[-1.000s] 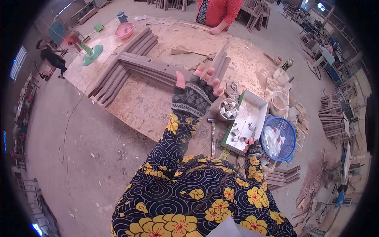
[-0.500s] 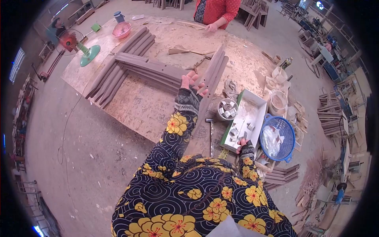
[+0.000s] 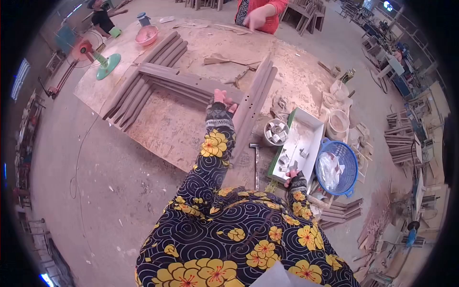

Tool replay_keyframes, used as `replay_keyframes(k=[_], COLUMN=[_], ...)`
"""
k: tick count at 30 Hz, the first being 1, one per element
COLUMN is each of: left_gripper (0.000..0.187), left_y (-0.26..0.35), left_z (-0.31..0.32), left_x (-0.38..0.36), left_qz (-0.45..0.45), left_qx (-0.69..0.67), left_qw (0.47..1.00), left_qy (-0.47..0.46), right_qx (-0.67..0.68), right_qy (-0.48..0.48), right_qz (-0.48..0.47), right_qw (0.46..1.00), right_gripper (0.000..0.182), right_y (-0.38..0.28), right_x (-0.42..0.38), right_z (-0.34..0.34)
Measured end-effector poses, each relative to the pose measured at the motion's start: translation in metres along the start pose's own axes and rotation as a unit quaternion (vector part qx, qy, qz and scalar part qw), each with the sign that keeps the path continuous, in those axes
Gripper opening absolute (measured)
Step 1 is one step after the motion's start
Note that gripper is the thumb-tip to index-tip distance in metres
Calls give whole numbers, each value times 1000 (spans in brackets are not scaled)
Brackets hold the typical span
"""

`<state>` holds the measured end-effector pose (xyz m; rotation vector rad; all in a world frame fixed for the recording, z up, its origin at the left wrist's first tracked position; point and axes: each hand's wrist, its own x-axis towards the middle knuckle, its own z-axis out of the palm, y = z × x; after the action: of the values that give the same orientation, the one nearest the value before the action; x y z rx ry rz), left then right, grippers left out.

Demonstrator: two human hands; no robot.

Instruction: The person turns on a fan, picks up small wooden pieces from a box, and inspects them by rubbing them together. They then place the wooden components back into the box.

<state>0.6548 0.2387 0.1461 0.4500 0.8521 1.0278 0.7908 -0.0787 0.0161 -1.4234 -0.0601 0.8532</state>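
Note:
My left hand [image 3: 221,99] lies against the stacked wooden rails [image 3: 191,84], close to where they meet the upright legs [image 3: 258,91]. Its fingers are bent but apart, and nothing shows clearly between them. My right hand [image 3: 291,179] is at the near end of a white and green box [image 3: 311,125], its fingers closed on a small grey piece [image 3: 293,166]. Several small metal pieces [image 3: 303,153] lie in that box. A round tub [image 3: 276,140] of white and grey pieces stands beside it. A hammer [image 3: 256,165] lies left of the box.
A blue basket [image 3: 353,174] holding clear plastic stands right of the box, near an open bucket [image 3: 337,121]. A green fan [image 3: 109,67] and pink bowl [image 3: 147,35] are at the table's far left. Across the table stands a person in red [image 3: 267,16]; another sits farther back.
My left hand has moved left and slightly nearer, from the legs onto the rails, and turned over. My right hand has barely moved. The person in red has raised a hand.

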Motion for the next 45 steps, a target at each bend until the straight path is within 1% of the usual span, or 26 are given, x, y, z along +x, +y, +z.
replay_keyframes(k=[2, 5, 7, 8, 11, 12, 15, 16, 19, 20, 22, 25, 26, 29, 30, 31, 33, 34, 37, 38, 39, 41, 42, 43, 44, 45], left_gripper=[41, 48, 48, 48, 40, 40, 41, 42, 37, 35, 31, 27, 28, 27, 26, 26, 26, 25, 25, 22, 22, 25, 32, 38, 39, 40], left_y=[0, -11, -13, -15, -24, -33, -53, -81, -89, -103, -132, -158, -157, -154, -152, -151, -145, -145, -144, -149, -168, -156, -175, -191, -188, -181], left_z=[-3, -10, -14, -16, -30, -38, -49, -69, -48, -48, -49, -43, -43, -44, -50, -56, -58, -58, -35, -32, -39, -16, -27, -40, -37, -34], left_x=[9, 5, -2, -6, -9, 2, 2, 41, 11, 5, 1, 3, 2, 7, 7, 8, 8, 3, -6, -11, 0, -13, -3, 5, 2, 1], left_qz=[-39, 20, 11, 9, -43, -50, -31, -72, -188, -197, -211, -201, -210, -207, -200, -199, -192, -174, -225, -211, -187, -279, -232, -184, -199, -214], left_qx=[4, 46, 67, 76, 63, 52, 45, 58, 99, 81, 43, 73, 66, 82, 46, 44, 42, 51, 162, 137, 156, 217, 170, 121, 123, 124], left_qw=[999, 999, 998, 997, 997, 997, 998, 996, 977, 975, 967, 961, 959, 963, 958, 960, 965, 972, 957, 962, 956, 930, 949, 962, 959, 956], left_qy=[16, 6, 13, 16, 3, 4, 0, -7, -16, -55, -135, -173, -178, -152, -201, -190, -172, -151, -81, -108, -165, -105, -132, -159, -158, -158], right_qx=[-25, -15, -38, -43, -47, -47, -26, -10, 105, 94, 114, 102, 113, 151, 141, 130, 172, 180, 186, 147, 160, 147, 130, 98, 73, 39], right_qy=[8, -13, 3, 7, 2, 2, -15, -47, -137, -138, -169, -136, -140, -123, -122, -139, -126, -111, -166, -176, -202, -177, -179, -162, -170, -164], right_qz=[0, 3, -7, -4, -4, -7, 4, 6, -37, -28, -72, -4, -6, -1, -13, -16, 4, 13, 22, 19, -6, -9, -21, -13, -7, 31], right_qw=[1000, 1000, 999, 999, 999, 999, 1000, 999, 984, 986, 976, 985, 984, 981, 982, 982, 977, 977, 968, 973, 966, 973, 975, 982, 983, 985], right_gripper=[16, 16, 19, 17, 18, 18, 19, 19, 21, 22, 24, 24, 25, 19, 17, 16, 26, 26, 25, 25, 23, 23, 23, 23, 23, 23], right_y=[-1, -5, -4, -4, -10, -9, -15, -17, -46, -53, -69, -68, -69, -70, -69, -69, -54, -50, -55, -65, -59, -72, -74, -75, -67, -76], right_x=[2, 1, 1, 0, -4, -4, -5, 0, 13, 23, 38, 67, 68, 63, 60, 58, 62, 59, 47, 42, 52, 49, 54, 61, 76, 69], right_z=[2, 4, 7, 7, 10, 9, 13, 14, 46, 54, 73, 77, 78, 68, 60, 48, 24, 20, 34, 45, 53, 74, 79, 82, 76, 77])
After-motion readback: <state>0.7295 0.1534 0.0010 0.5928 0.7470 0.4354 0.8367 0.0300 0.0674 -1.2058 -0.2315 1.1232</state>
